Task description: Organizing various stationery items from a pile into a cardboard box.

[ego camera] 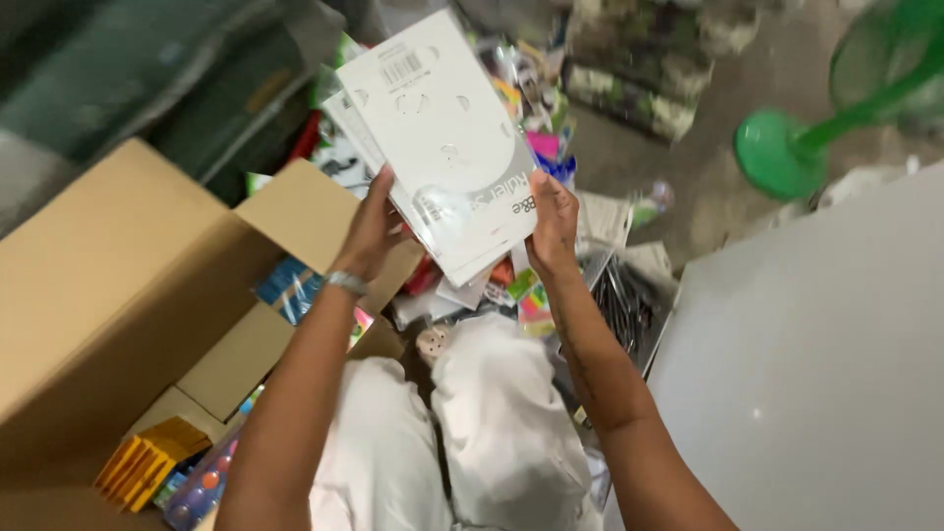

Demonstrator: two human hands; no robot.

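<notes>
My left hand [369, 231] and right hand [553, 224] grip a stack of white packaged cards [442, 147] by its edges, above an open cardboard box [128, 295].

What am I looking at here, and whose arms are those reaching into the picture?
There is no machine here: the arms belong to a person wearing a camera on the head, so the one picture looks down along their own arms. The left hand and the right hand together hold a stack of flat white card packets, one hand on each side edge. A silver bracelet sits on the left wrist. Below, the person's knees in white trousers show. To the left stands an open brown cardboard box with orange plastic pieces and a paint palette with coloured dots beside it. Ahead lies a heap of mixed colourful packets. Upper right is a green fan stand.
</notes>
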